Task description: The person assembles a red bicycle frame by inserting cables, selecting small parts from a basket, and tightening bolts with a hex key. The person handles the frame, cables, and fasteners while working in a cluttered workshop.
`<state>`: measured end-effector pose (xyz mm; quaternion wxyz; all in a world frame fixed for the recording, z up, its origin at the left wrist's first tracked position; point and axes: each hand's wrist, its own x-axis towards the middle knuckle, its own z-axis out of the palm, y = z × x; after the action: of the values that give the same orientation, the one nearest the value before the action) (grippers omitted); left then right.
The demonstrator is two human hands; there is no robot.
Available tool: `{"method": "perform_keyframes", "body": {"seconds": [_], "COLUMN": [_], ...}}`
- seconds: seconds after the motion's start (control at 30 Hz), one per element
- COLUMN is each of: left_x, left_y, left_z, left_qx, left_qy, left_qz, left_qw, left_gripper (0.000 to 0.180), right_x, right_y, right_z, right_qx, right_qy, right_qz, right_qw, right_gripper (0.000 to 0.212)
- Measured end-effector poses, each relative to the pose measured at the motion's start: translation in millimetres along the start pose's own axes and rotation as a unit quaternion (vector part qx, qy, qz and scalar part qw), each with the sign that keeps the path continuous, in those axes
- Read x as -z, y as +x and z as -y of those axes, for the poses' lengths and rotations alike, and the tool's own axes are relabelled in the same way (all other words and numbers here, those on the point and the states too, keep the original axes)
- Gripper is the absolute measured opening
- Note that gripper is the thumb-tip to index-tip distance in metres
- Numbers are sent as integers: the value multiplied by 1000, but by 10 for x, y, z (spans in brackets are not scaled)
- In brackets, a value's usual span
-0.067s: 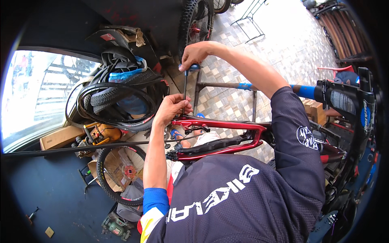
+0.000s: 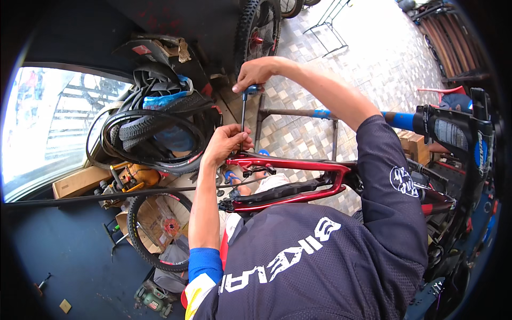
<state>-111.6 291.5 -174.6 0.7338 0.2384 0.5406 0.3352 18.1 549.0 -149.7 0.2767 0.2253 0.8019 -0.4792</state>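
Note:
A red bicycle frame (image 2: pixel 298 164) lies across in front of me, its front end near my left hand. Upright over that end stands a T-handle hex wrench (image 2: pixel 244 114) with a blue handle and a long dark shaft. From above, my right hand (image 2: pixel 258 72) grips the blue handle, part of which shows below the fingers. My left hand (image 2: pixel 228 143) is closed around the low end of the shaft, just above the frame. The fingers there hide the wrench's tip and whatever it meets.
Tyres and tubes (image 2: pixel 154 125) are heaped at left, above a yellow tool (image 2: pixel 136 175). A wheel (image 2: pixel 160 229) leans below them. Beyond the red frame is a grey-and-blue frame (image 2: pixel 304 113). A black repair stand (image 2: pixel 477 138) rises at right. Another wheel (image 2: pixel 258 34) stands at the far side.
My right hand has turned slightly on the blue handle, with the thumb shifting a little to the left. My left hand and the red frame stay put.

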Motion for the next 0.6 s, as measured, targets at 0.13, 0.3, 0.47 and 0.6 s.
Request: {"method": "perform_keyframes", "body": {"seconds": [0.13, 0.3, 0.47, 0.6], "left_x": [13, 23, 3, -6], "left_y": [50, 50, 29, 39], "left_z": [-33, -8, -17, -27], "left_qx": [-15, -16, -10, -11], "left_qy": [0, -5, -7, -2], "left_qz": [16, 14, 2, 6], "left_qw": [1000, 1000, 1000, 1000], "left_gripper": [17, 17, 17, 17], "right_x": [55, 165, 67, 20], "right_y": [4, -121, -138, -154], "right_z": [-267, -216, -5, -16], "right_qx": [79, 178, 45, 34], "right_qy": [135, -46, -20, -27], "right_qz": [-37, -26, -70, -90], "right_qw": [987, 982, 996, 995], "right_gripper": [39, 50, 52, 56]}}
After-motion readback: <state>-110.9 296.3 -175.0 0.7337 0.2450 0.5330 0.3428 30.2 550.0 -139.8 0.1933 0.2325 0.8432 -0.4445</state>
